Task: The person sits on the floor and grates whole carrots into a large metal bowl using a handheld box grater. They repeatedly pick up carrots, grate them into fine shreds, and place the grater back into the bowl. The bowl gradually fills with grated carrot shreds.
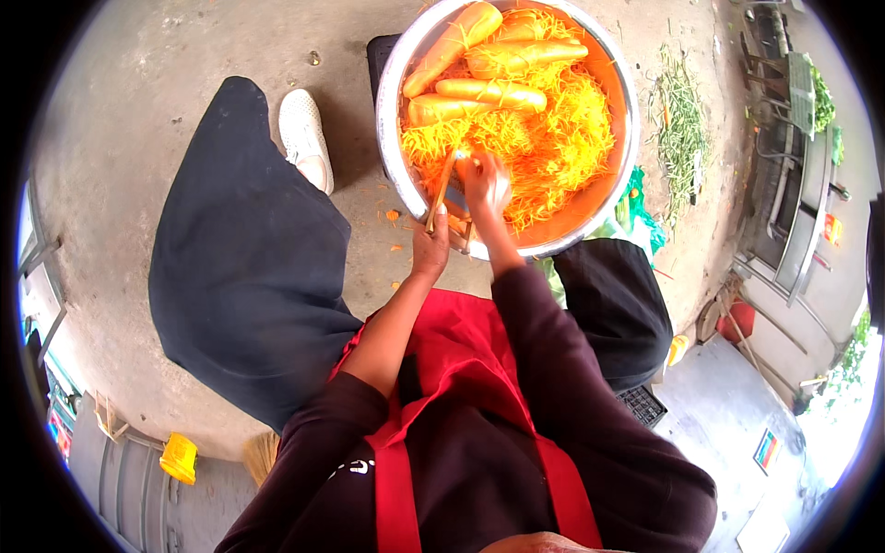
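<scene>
A large round metal basin point(628, 148) stands before me, holding a heap of shredded carrot point(570, 148). Several peeled whole carrots point(453, 48) lie on the shreds at its far side. My left hand point(431, 242) grips the near end of a wooden-framed grater point(442, 188), tilted down into the basin over its near left rim. Against the grater's right side is my right hand point(487, 181), slightly blurred, its fingers curled round a piece of carrot that is mostly hidden by them. Some shreds lie under the grater.
A dark crate or stand point(382, 59) shows under the basin's left side. Green plastic bags point(637, 207) lie at its right, near my knee. Green trimmings point(681, 138) are strewn on the concrete floor farther right. Small orange scraps point(393, 215) lie between my legs.
</scene>
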Demonstrator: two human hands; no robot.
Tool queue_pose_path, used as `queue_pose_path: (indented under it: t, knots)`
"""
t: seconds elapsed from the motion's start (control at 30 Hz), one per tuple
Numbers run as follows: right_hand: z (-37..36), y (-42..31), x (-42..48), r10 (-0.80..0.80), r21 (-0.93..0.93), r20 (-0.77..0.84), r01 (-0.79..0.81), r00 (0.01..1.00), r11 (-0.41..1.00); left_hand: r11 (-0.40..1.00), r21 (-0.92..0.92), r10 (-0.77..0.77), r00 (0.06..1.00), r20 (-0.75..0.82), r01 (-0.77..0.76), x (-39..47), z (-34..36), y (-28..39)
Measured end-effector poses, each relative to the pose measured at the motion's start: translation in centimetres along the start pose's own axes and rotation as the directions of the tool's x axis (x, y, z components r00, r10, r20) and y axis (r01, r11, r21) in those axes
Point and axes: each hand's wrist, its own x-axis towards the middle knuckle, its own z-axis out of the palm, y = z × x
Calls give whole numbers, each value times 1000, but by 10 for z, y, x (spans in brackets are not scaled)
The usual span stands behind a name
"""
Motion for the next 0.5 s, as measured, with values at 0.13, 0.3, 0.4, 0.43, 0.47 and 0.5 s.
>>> queue_pose_path:
  t: [0.13, 0.3, 0.4, 0.43, 0.47, 0.5]
  knots:
    - [-35, -12, -56, 5, -30, 6, -4, 1000, 1000, 991, -133, 17, 1000, 1, -17, -4, -2, 4]
    - [29, 16, 33, -122, -198, -146, 92, 982, 976, 995, -61, 84, 993, 83, -80, 0, -2, 9]
    - [35, 31, 41, -81, -77, -159, 70, 984, 995, 984, -88, 159, 985, 74, -152, 3, 5, 3]
    - [26, 21, 30, -114, -22, -149, 112, 982, 993, 984, -74, 166, 985, 45, -162, 4, 3, 1]
    - [12, 14, 10, -145, 33, -142, 151, 979, 988, 989, -64, 132, 991, 25, -130, 4, 0, -1]
    - [2, 10, -11, -147, 69, -138, 157, 980, 985, 994, -57, 96, 995, 11, -95, 1, -1, 3]
